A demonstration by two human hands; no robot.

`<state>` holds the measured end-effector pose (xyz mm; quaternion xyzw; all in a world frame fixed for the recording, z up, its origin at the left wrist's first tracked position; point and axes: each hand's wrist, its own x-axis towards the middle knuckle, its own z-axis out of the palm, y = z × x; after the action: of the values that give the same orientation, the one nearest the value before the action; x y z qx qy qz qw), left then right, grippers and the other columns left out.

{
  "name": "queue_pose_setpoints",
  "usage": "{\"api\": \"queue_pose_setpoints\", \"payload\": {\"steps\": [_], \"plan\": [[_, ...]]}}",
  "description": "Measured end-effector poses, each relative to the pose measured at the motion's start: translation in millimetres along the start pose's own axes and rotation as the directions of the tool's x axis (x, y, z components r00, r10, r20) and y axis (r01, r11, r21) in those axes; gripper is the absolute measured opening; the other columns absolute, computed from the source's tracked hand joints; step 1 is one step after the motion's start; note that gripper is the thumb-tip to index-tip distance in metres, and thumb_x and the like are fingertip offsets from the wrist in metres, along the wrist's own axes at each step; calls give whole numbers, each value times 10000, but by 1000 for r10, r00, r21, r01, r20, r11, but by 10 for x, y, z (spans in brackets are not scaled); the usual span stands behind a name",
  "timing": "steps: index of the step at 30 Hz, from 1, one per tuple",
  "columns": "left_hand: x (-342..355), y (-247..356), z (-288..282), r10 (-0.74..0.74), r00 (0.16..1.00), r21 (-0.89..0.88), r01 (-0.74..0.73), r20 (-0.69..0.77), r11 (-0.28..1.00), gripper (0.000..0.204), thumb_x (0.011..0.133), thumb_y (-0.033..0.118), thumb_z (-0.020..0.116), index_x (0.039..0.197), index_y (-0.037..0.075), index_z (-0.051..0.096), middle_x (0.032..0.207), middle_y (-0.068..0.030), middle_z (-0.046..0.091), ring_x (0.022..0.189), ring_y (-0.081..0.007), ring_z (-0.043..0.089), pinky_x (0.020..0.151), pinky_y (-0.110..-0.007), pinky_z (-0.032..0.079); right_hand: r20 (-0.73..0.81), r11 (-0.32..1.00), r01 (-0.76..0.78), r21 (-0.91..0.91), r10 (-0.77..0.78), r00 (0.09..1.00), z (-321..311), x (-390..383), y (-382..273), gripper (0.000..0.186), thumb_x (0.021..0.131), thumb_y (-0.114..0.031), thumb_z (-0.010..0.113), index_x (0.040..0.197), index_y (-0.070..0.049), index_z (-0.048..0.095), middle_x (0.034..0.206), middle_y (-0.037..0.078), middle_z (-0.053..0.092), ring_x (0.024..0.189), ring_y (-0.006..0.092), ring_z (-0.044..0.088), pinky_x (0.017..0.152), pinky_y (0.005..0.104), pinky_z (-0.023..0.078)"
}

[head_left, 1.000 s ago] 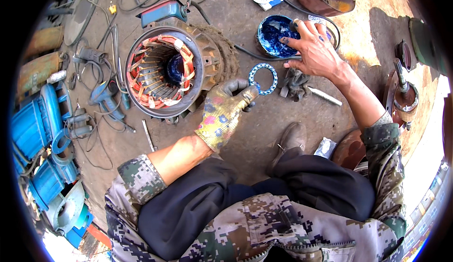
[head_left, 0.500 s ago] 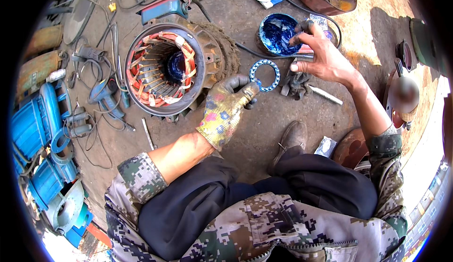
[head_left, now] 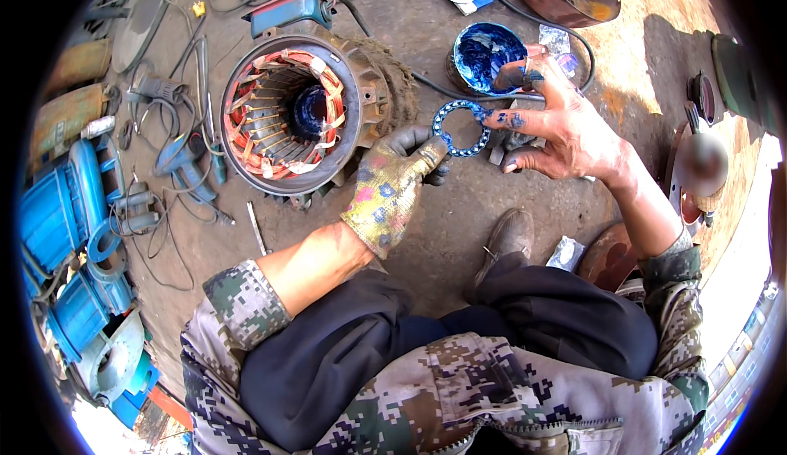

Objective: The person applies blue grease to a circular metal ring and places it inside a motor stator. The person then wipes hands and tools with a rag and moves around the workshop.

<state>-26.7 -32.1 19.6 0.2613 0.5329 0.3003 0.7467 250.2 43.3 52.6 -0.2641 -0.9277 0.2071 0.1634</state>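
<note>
A thin ring of bearing balls in a cage [head_left: 467, 152], smeared with blue grease, is pinched upright at its lower left by my left hand [head_left: 387, 188], which wears a dirty patterned work glove. My bare right hand [head_left: 574, 131] has its fingers spread, and the greased index fingertip touches the ring's upper right. Blue stains mark its fingers. Just beyond it stands a round tin [head_left: 453, 75] holding blue grease [head_left: 485, 49]. To the left lies a motor housing [head_left: 354, 86] with copper windings [head_left: 238, 131] around its bore. Deep inside the bore is a round blue-smeared part [head_left: 310, 112].
Cables and a blue power tool [head_left: 182, 160] lie at left, beside blue machine parts [head_left: 70, 201]. A rusty pan [head_left: 566, 0] sits at the far right. A dark rag [head_left: 515, 150] lies behind my right hand. My shoe [head_left: 510, 238] rests on the floor below.
My right hand has come down and nearer from above the grease tin, with grease on its index finger, and now touches the ring. My left hand keeps its grip almost unmoved.
</note>
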Motion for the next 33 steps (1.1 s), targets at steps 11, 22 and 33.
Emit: {"api": "queue_pose_setpoints", "payload": {"steps": [11,22,33], "plan": [[60,-58,-48,-24,996,-198,41,85,979,144,1055,148,666,1135,30,683,947,-38,674,835,-143,618,798,-295,519,30,996,-80,23,80,996,36,-78,-16,633,780,-487,868,1342,-231,729,1438,230,503,1302,429,504,1124,525,424],[6,12,-14,-2,997,-56,6,71,998,134,1049,146,666,1111,28,676,940,-24,661,825,-128,610,776,-268,493,-7,981,-137,140,139,990,3,-61,-19,729,754,-553,872,1390,-243,694,1415,207,481,1276,410,469,1100,538,420],[66,-30,-28,-10,996,-159,24,89,987,129,1055,129,653,1126,23,676,946,-36,663,835,-147,604,800,-295,500,16,958,-159,240,160,987,100,-236,-111,692,740,-512,901,1326,-192,720,1407,218,493,1239,406,524,1042,495,489]]}}
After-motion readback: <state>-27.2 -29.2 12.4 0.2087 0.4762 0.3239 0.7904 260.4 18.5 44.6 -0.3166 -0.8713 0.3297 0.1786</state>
